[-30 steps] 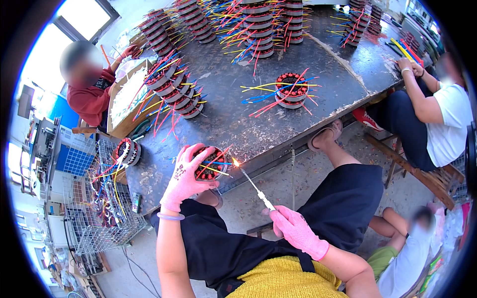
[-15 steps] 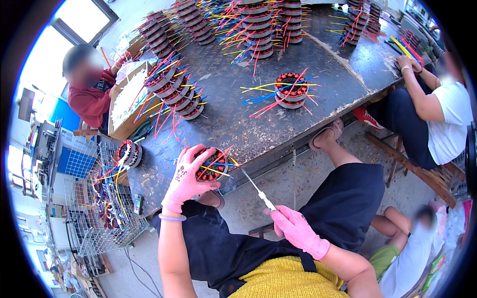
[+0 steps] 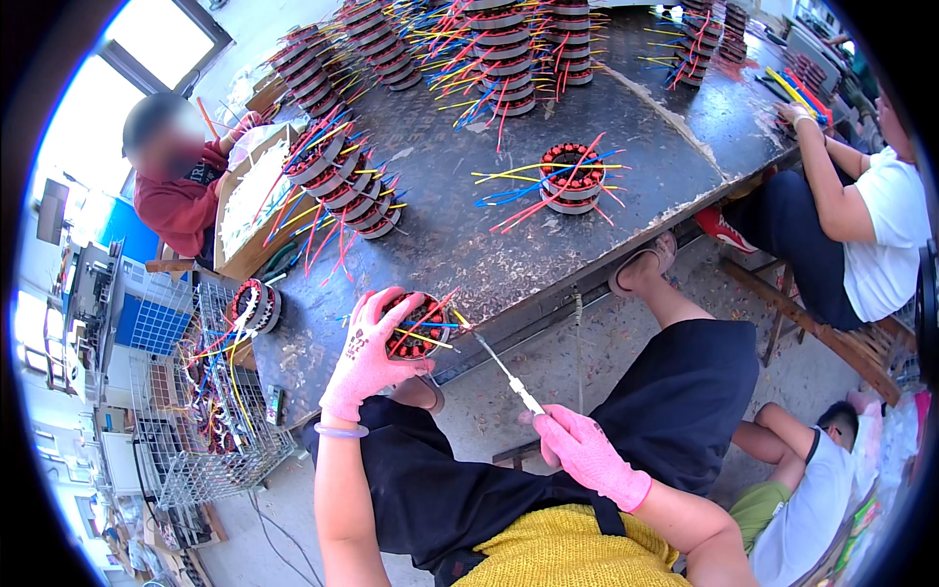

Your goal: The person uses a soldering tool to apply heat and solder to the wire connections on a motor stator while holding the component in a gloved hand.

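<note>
the wound ring (image 3: 421, 331) was at the near edge of the table (image 3: 469, 235), our left hand (image 3: 376, 338) clasped around its side; our right hand (image 3: 587, 455) was closed on a slim rod (image 3: 525, 395), its tip beside a yellow lead (image 3: 460, 318), though contact we could not tell. we judged that good work called for a steady ring and a tip kept off the left hand; a red lead (image 3: 448, 297) crowded the approach. beyond, we saw a single ring (image 3: 572, 178) and a leaning stack (image 3: 342, 181).

Two foreground hands (image 3: 370, 349) (image 3: 589, 456), one thin rod (image 3: 513, 380)
</note>
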`<state>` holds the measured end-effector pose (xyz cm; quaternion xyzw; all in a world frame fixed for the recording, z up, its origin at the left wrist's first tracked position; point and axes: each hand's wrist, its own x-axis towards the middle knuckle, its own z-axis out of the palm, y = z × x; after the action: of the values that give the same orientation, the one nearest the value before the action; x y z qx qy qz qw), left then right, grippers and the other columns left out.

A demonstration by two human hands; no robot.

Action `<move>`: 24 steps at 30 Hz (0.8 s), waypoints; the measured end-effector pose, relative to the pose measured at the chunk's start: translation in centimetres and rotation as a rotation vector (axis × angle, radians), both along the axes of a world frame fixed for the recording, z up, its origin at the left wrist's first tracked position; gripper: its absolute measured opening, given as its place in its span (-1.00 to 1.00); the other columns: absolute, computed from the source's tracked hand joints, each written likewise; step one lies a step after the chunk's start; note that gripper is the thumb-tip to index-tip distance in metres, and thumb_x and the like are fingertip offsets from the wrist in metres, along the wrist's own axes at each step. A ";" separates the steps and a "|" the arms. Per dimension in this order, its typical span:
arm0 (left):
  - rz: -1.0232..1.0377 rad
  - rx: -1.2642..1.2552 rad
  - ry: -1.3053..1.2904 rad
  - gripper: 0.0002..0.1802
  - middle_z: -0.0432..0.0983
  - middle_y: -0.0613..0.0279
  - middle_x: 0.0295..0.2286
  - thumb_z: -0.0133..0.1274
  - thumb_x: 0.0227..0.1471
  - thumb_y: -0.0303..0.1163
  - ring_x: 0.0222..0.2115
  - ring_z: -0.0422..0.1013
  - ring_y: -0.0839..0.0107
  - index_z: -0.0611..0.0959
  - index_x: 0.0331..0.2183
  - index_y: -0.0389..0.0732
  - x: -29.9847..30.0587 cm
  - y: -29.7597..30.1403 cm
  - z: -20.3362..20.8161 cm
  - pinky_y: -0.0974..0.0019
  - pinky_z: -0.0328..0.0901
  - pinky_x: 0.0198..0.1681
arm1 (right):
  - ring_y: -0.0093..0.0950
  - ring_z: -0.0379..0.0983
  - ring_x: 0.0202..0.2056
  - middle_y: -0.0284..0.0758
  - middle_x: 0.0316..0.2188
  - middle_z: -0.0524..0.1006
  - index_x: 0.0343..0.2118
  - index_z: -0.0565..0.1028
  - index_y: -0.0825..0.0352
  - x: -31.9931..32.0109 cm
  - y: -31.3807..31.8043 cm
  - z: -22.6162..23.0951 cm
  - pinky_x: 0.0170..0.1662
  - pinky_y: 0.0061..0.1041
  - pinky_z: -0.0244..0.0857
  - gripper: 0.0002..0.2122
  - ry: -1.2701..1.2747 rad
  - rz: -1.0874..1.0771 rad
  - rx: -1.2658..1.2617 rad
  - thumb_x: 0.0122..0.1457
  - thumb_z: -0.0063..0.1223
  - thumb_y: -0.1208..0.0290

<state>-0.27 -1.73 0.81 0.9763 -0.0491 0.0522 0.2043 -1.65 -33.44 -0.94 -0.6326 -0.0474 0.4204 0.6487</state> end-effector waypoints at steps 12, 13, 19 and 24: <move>0.003 -0.020 0.037 -0.03 0.28 0.07 0.10 0.45 -0.46 -0.20 0.16 0.13 -0.10 0.48 0.11 -0.03 0.0 0.2 -0.1 -0.06 0.04 0.25 | -0.72 0.18 -0.56 -0.50 -0.61 0.31 -0.04 0.52 0.36 -0.1 0.0 -0.3 -0.47 -0.67 0.05 -0.68 0.010 0.004 -0.001 0.37 -0.16 0.24; 0.004 -0.021 0.037 -0.03 0.28 0.07 0.10 0.45 -0.46 -0.20 0.16 0.13 -0.10 0.48 0.11 -0.03 0.0 0.1 -0.1 -0.06 0.04 0.25 | -0.72 0.18 -0.56 -0.49 -0.61 0.31 -0.04 0.52 0.36 -0.1 -0.1 -0.5 -0.47 -0.67 0.06 -0.68 0.016 -0.004 0.011 0.37 -0.16 0.24; 0.003 0.009 0.021 -0.01 0.31 0.02 0.08 0.45 -0.49 -0.19 0.13 0.21 -0.03 0.49 0.10 -0.11 0.0 0.0 0.2 0.00 0.05 0.26 | -0.67 0.22 -0.58 -0.45 -0.64 0.33 -0.05 0.49 0.39 0.2 -0.1 -0.1 -0.46 -0.61 0.13 -0.68 -0.026 0.039 -0.024 0.37 -0.18 0.24; 0.000 0.009 0.020 -0.01 0.31 0.02 0.08 0.45 -0.49 -0.19 0.13 0.21 -0.03 0.49 0.10 -0.11 0.0 0.1 0.0 0.01 0.05 0.26 | -0.61 0.31 -0.61 -0.38 -0.66 0.36 -0.07 0.45 0.43 0.3 -0.1 -0.1 -0.47 -0.52 0.24 -0.70 0.002 0.037 -0.022 0.37 -0.19 0.28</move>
<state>-0.24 -1.66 0.81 0.9777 -0.0470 0.0421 0.2005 -1.37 -33.53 -1.08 -0.6384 -0.0535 0.4334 0.6338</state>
